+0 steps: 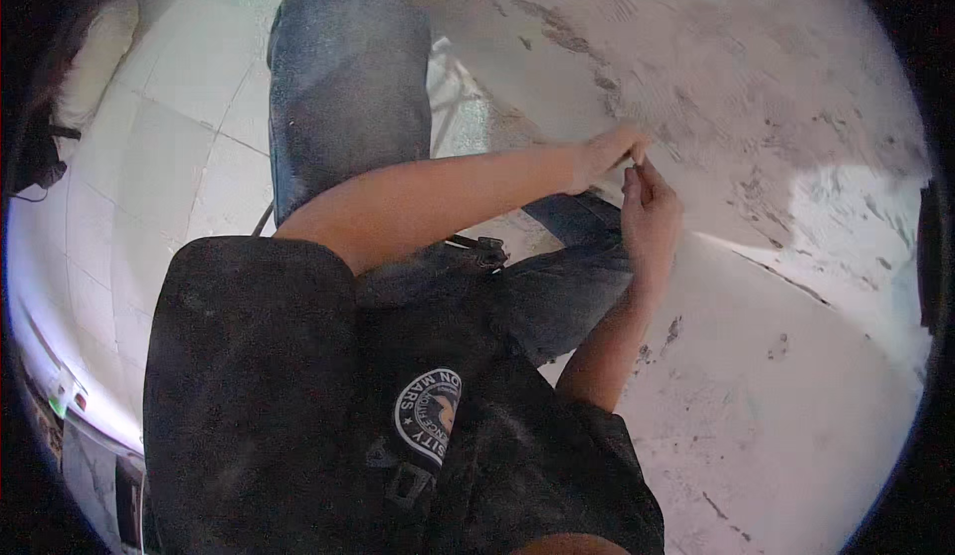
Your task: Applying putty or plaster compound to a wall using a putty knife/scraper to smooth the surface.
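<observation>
My left hand (603, 159) and my right hand (652, 212) meet at their fingertips above my bent right leg, both pinched closed around something small that I cannot make out. My left forearm reaches across my jeans, and my right forearm comes up from the lower right. A pale, smudged surface (726, 88) lies just beyond my hands. Dark straps with a buckle (487, 252) show under my left forearm.
My raised left knee (348, 68) stands at upper middle over a pale tiled floor (169, 177). A dark object with a cord (35, 157) and a whitish bundle (95, 58) sit at the far left. Dusty, scuffed pale flooring (766, 416) stretches along my right.
</observation>
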`<state>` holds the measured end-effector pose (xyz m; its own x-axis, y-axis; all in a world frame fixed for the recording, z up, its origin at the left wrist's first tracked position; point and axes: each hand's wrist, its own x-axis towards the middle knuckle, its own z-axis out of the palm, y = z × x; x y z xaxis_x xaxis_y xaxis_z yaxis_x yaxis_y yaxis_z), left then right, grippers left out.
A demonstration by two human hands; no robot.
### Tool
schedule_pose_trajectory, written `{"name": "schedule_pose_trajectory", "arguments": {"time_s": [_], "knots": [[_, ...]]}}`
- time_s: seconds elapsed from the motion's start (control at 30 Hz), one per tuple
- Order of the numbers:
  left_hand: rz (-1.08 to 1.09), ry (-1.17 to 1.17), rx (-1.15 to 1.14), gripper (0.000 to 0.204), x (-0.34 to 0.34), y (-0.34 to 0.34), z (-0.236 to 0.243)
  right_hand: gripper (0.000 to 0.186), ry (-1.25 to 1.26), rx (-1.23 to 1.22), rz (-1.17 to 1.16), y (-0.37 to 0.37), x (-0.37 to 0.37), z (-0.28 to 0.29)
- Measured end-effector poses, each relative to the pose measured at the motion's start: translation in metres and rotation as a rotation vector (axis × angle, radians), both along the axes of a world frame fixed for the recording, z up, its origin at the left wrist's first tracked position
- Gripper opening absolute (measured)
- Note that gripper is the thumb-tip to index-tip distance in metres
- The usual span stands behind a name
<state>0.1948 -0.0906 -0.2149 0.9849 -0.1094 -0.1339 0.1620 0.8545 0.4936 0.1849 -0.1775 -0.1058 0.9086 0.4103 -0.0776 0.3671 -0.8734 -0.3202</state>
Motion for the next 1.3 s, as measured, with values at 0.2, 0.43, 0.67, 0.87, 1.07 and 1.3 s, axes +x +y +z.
{"name": "schedule_pose_trajectory", "arguments": {"time_s": [0.2,0.43,0.67,0.87,1.07,1.3], "knots": [[-0.117,0.070,0.218,0.016,-0.004,0.003,0.017,0.025,-0.004,-0.272,-0.122,0.014,0.004,0.000],[-0.146,0.064,0.082,0.013,0.008,0.000,0.015,0.026,-0.183,-0.229,-0.068,0.022,0.008,0.002],[-0.007,-0.123,0.208,0.020,0.016,-0.021,-0.011,0.024,-0.109,-0.232,0.011,0.002,0.019,-0.031],[-0.168,0.241,-0.085,0.015,0.033,-0.017,-0.047,0.019,-0.091,-0.152,0.137,0.018,0.011,-0.027],[-0.175,0.005,0.244,0.018,-0.012,0.002,0.040,0.017,-0.032,0.000,-0.196,0.009,-0.018,0.019],[-0.176,-0.077,0.372,0.022,-0.016,0.006,0.036,0.021,-0.043,0.025,-0.097,-0.011,-0.020,-0.008]]}}
